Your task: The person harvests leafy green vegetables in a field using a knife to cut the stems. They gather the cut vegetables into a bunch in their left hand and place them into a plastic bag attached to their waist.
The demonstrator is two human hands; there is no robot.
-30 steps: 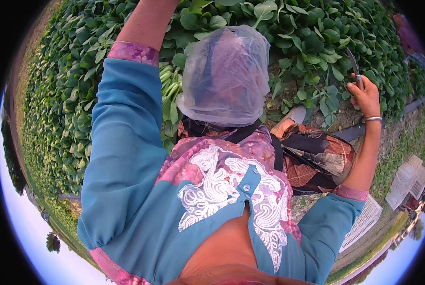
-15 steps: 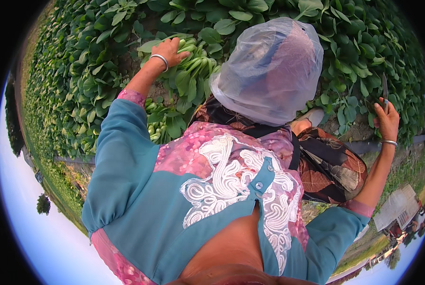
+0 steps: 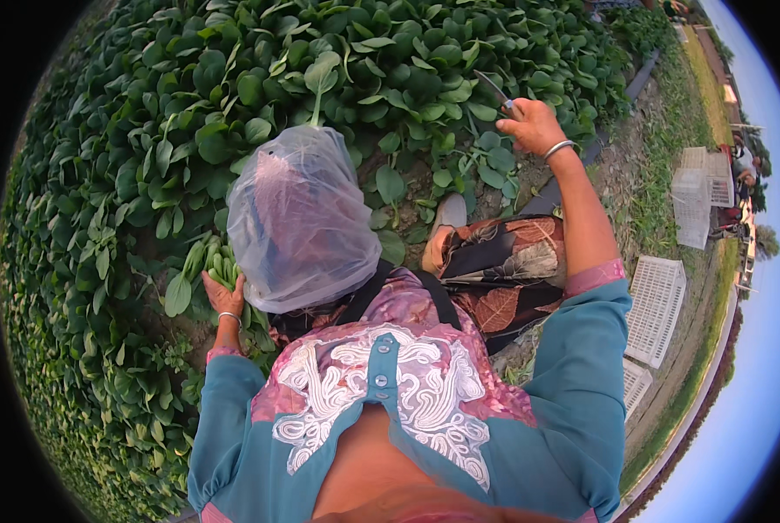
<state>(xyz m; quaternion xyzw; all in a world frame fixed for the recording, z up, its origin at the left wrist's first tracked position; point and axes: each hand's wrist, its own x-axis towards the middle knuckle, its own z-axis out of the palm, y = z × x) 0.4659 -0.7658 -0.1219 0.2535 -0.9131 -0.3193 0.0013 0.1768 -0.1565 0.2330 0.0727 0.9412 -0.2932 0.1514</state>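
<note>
My left hand [image 3: 223, 297] is at the lower left, fingers closed around the pale green stalks of a small bunch of bok choy [image 3: 216, 261]. The bunch's leaves hang toward the soil on the left, and part of it is hidden behind a clear plastic bag [image 3: 307, 222]. That bag seems to cover my bent knee. Out to the upper right, my right hand [image 3: 534, 129] grips a knife [image 3: 494, 88] by its handle. The narrow blade points up and left, above the leaves of standing bok choy plants [image 3: 494, 161]. A bracelet is on each wrist.
Dense leafy rows [image 3: 320, 44] spread ahead and to the left. My shoe [image 3: 449, 213] rests on soil by the plants. A dark strip [image 3: 542, 199] edges the bed. White plastic crates [image 3: 655, 309] stand on the right, with another person [image 3: 745, 161] far off.
The view has swung right, showing more crates. My left hand has turned from palm-down on bok choy to around the stalks, closer to my body. The knife stays in my right hand.
</note>
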